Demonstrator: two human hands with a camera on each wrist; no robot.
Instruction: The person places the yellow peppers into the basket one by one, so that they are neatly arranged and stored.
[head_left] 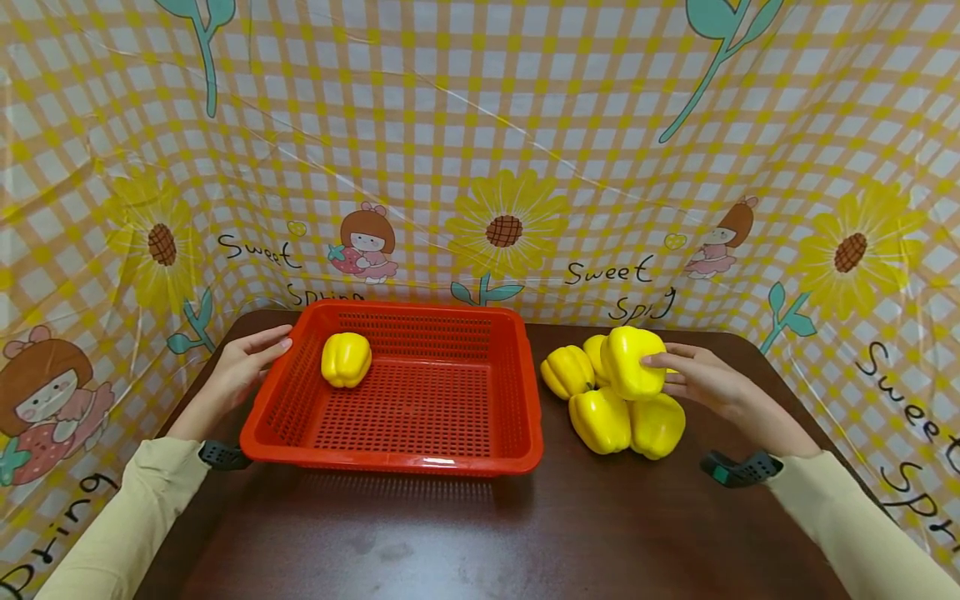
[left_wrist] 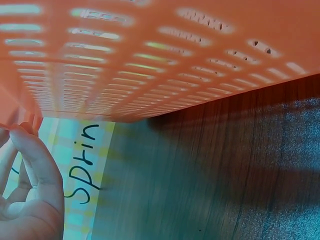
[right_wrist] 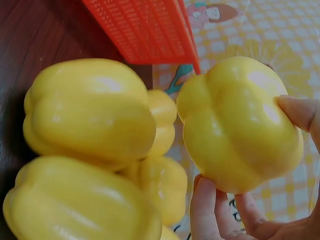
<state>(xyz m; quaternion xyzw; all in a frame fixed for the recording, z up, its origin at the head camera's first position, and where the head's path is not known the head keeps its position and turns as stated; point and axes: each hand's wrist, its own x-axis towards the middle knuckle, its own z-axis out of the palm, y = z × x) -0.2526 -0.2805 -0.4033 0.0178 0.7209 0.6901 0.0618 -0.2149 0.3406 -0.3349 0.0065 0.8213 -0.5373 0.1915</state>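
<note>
My right hand point(head_left: 708, 379) holds a yellow bell pepper point(head_left: 632, 360) between thumb and fingers, above the other peppers. The right wrist view shows this pepper point(right_wrist: 240, 125) raised beside the pile, thumb on one side and fingers under the other. Several more yellow bell peppers point(head_left: 600, 421) lie clustered beneath it, one partly hidden behind the held one. On the left, a red plastic basket point(head_left: 405, 461) has one yellow bell pepper point(head_left: 346, 360) inside, near its far left corner. My left hand point(head_left: 243, 367) pinches the basket's left rim; its bent fingers show at the edge in the left wrist view.
A dark wooden table point(head_left: 360, 533) carries everything, its front part shiny with reflected light. A checked cloth point(head_left: 420, 125) printed with sunflowers and lettering hangs behind the table and along both sides. The basket's right wall stands between its inside and the pepper pile.
</note>
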